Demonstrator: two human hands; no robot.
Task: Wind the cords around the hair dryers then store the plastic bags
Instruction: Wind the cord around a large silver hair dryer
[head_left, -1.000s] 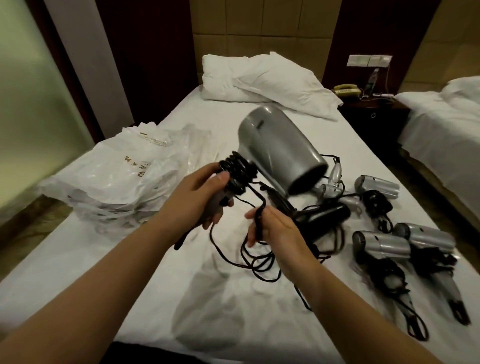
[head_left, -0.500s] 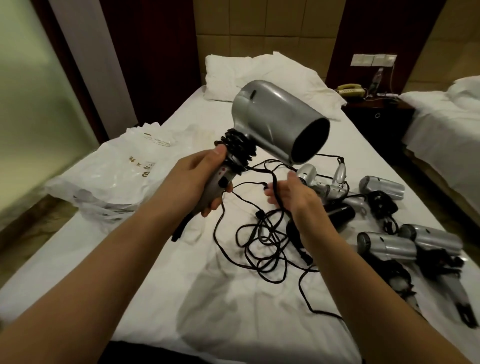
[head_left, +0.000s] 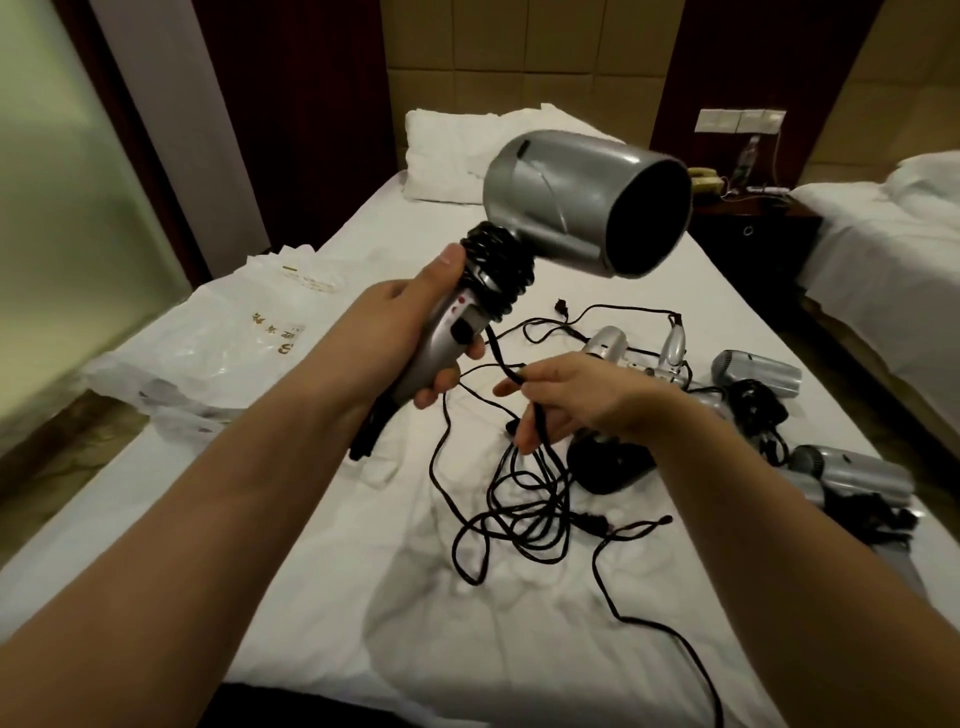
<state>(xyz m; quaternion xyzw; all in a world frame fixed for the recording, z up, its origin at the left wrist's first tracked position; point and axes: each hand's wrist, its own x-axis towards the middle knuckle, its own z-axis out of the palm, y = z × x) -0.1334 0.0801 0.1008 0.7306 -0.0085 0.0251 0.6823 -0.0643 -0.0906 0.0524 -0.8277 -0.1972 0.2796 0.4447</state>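
Left hand grips silver hair dryer handle, raised over bed; right hand seemingly pinches its black cord; plastic bags left.

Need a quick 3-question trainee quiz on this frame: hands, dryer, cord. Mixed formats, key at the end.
1. True or false: the left hand grips the handle of the silver hair dryer.
2. What does the right hand pinch? A) a plastic bag B) the black cord C) a pillow
3. Fill in: coils of cord are already wound around the top of the dryer's ____.

Key
1. True.
2. B; the loose length trails down onto the bed.
3. Handle; the plastic bags lie untouched beyond the left forearm.
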